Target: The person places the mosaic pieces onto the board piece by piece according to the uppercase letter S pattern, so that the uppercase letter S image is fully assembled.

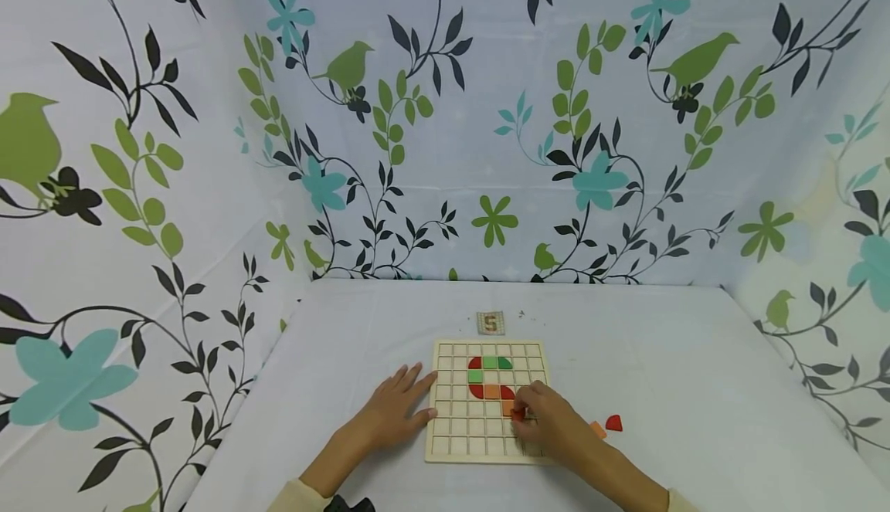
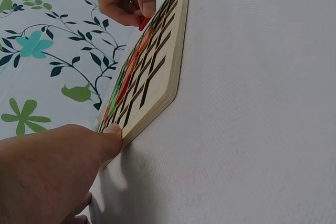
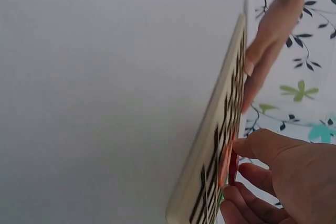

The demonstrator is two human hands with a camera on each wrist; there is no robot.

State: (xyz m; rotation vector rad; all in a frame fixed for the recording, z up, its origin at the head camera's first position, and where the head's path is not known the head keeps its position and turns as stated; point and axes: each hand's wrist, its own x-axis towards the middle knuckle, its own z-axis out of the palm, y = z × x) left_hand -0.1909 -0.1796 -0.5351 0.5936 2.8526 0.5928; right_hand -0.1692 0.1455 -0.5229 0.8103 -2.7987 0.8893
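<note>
A light wooden grid board lies on the white table with red, green and orange tiles set in its squares in a curving line. My right hand is over the board's right side, pinching a small red tile between thumb and fingers. That tile is at the board's surface by an orange tile; whether it is seated cannot be seen. At the left edge my left hand rests with extended fingers, its thumb touching the board's rim.
Right of the board lie a loose red piece and an orange piece, partly covered by the right wrist. A small square card marked like an S or 5 lies behind the board. Patterned cloth hangs around the table.
</note>
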